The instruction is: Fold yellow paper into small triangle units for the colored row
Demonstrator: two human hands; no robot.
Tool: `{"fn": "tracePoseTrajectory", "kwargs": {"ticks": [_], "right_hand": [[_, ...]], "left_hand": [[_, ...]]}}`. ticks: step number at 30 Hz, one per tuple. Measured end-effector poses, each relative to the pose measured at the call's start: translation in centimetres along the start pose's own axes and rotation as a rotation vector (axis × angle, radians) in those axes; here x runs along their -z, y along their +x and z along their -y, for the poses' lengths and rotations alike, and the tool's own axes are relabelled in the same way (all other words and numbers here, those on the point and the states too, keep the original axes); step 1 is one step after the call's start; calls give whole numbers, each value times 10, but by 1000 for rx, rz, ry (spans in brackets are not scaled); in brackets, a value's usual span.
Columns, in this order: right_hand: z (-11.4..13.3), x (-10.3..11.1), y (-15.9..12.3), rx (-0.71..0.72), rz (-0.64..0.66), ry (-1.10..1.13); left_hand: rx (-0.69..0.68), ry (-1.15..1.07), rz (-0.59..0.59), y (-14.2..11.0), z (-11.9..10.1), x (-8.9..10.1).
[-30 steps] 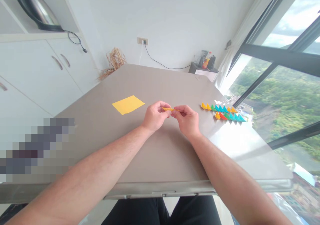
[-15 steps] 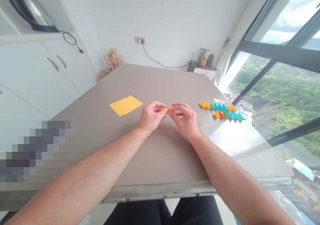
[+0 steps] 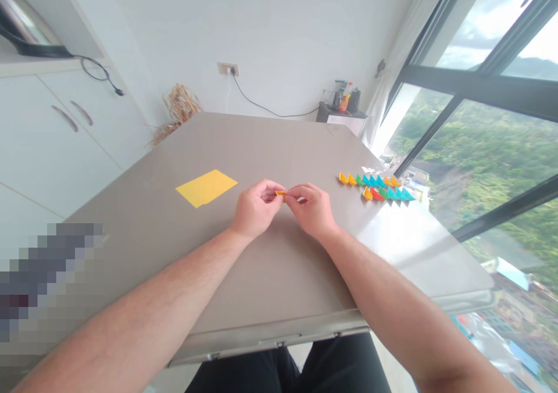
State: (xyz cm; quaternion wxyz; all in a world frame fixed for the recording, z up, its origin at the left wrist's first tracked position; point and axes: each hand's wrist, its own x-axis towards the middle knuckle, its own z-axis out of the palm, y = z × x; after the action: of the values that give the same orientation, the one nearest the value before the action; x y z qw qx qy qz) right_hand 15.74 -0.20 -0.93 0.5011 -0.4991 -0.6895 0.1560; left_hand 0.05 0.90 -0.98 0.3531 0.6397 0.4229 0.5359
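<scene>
Between my two hands is a small folded piece of orange-yellow paper [image 3: 281, 193], held above the table near its middle. My left hand [image 3: 257, 208] pinches its left end between thumb and fingers. From the other side my right hand [image 3: 311, 208] grips the right end, fingertips almost meeting those of the left. Most of the paper is hidden by the fingers. Flat on the table, left of my hands, lies yellow paper [image 3: 206, 188]. Small folded paper boats in orange, green, blue and red stand at the right in two rows, a back row [image 3: 369, 180] and a front row [image 3: 387, 193].
The grey-brown table [image 3: 270, 271] has its front edge close to my lap. A window [image 3: 488, 125] runs along the right. Against the far wall, a small cabinet [image 3: 342, 117] carries bottles. A kettle [image 3: 32, 24] with a cord sits on a shelf at upper left.
My right fingers, spread over the paper before, have closed into a pinch on it. The paper has turned and shows less of its length. The whole view has shifted slightly.
</scene>
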Motion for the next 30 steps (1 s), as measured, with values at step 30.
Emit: {"fn": "tracePoseTrajectory", "kwargs": {"ticks": [30], "right_hand": [[7,1,-3,54,129,-486]], "left_hand": [[85,66,107,-3,2,-3]]}}
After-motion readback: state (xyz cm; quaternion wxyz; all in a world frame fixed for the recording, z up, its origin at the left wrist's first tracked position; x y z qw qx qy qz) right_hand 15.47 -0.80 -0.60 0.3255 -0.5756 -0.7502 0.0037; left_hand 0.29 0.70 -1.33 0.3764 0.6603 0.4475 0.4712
